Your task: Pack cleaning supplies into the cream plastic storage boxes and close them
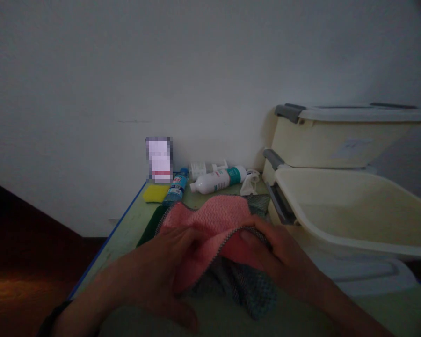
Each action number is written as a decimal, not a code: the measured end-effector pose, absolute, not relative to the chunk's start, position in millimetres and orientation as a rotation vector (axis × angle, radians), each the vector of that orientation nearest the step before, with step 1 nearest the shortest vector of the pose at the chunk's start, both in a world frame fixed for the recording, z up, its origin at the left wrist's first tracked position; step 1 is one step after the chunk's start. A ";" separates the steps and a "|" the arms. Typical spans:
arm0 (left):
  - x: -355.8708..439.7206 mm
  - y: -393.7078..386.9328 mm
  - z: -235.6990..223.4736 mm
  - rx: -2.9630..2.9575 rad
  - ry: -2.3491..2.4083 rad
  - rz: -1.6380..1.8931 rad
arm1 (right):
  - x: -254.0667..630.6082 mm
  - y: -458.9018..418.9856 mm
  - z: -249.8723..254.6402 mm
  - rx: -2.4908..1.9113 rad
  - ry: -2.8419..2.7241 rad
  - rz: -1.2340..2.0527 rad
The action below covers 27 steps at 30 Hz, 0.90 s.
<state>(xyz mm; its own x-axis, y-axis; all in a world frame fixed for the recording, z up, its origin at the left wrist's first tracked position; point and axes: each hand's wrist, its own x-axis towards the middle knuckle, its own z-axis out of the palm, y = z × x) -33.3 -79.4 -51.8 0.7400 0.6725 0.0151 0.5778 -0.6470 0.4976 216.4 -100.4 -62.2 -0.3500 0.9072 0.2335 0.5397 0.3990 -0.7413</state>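
the pink cloth (214, 210) is lying bunched over the table (126, 236), between the two hands. the right hand (286, 255) is pinching its stitched hem between thumb and fingers. the left hand (154, 267) is spreading its digits wide at the other side; some tips are sinking into a fold, so i am not able to tell whether it is gripping.

the cloth is looking light, soft and limp, so it is probably sagging wherever nothing is supporting it; nothing is suggesting that it is slippery or fragile. the hem and corners are seeming the surest holds.

a grey cloth (256, 292) is showing underneath, perhaps as a separate piece, perhaps as the pink one's underside. a green cloth (150, 229) is mostly hiding. the white bottle (219, 180) is partly covering a pump bottle (199, 168). pixel blocks are masking a panel (159, 159); the bin (358, 245) is running off the right edge.
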 end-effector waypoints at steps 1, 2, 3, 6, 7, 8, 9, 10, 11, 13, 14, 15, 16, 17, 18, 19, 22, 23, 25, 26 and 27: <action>-29.4 -82.5 -51.7 2.484 0.954 0.247 | 216.8 -100.5 -62.6 -1.210 -1.965 0.737; -27.2 -83.9 -51.1 2.494 0.934 0.215 | 217.6 -101.2 -62.3 -1.174 -1.928 0.731; -27.2 -83.5 -50.0 2.503 0.903 0.197 | 218.7 -102.3 -61.4 -1.135 -1.915 0.727; -41.1 -72.0 -46.9 2.527 0.853 0.232 | 224.1 -107.0 -56.5 -1.036 -1.980 0.723; -49.0 -65.9 -46.5 2.535 0.885 0.283 | 226.1 -108.5 -54.9 -1.020 -2.017 0.699; -57.1 -59.5 -46.8 2.532 0.935 0.355 | 228.0 -109.7 -53.9 -1.014 -2.061 0.650; -64.7 -53.3 -47.7 2.524 0.936 0.404 | 229.5 -110.5 -53.5 -1.017 -2.109 0.574; -70.8 -47.8 -49.1 2.509 0.925 0.435 | 230.5 -110.8 -54.0 -1.029 -2.162 0.480; -75.1 -43.4 -51.0 2.496 0.899 0.432 | 230.9 -110.6 -55.1 -1.050 -2.218 0.378; -77.8 -37.8 -55.0 2.477 0.861 0.376 | 229.5 -108.8 -58.6 -1.113 -2.318 0.210; -76.8 -36.6 -56.6 2.455 0.854 0.377 | 227.9 -107.4 -60.5 -1.166 -2.350 0.168; -74.9 -36.0 -57.8 2.420 0.866 0.411 | 225.8 -105.8 -62.3 -1.232 -2.368 0.155; -72.7 -36.0 -58.4 2.369 0.902 0.488 | 223.4 -104.0 -64.0 -1.308 -2.375 0.160; -70.7 -36.1 -58.3 2.300 0.958 0.609 | 221.0 -102.2 -65.7 -1.388 -2.373 0.173; -69.0 -36.2 -57.7 2.215 1.029 0.762 | 218.8 -100.4 -67.7 -1.461 -2.366 0.181; -67.9 -36.1 -56.7 2.112 1.113 0.922 | 216.8 -98.7 -70.1 -1.516 -2.361 0.179; -65.2 -35.3 -54.1 1.782 1.302 1.261 | 212.2 -95.4 -79.9 -1.609 -2.318 0.125; -63.4 -35.5 -54.1 1.703 1.327 1.292 | 210.8 -95.3 -83.5 -1.605 -2.285 0.073; -56.7 -38.1 -56.2 1.657 1.351 1.244 | 207.1 -97.4 -89.4 -1.525 -2.216 -0.064; -51.6 -40.9 -58.2 1.686 1.356 1.192 | 204.5 -99.6 -91.3 -1.453 -2.192 -0.125; -45.7 -44.9 -60.7 1.753 1.371 1.123 | 201.4 -102.3 -92.5 -1.369 -2.181 -0.157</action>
<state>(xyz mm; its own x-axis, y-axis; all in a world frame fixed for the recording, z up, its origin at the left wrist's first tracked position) -45.7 -44.9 -60.7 0.0922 0.9671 0.2369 0.4228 -0.2534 0.8701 201.4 -102.3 -92.5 -0.3266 0.7960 0.5096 0.8606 0.4733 -0.1878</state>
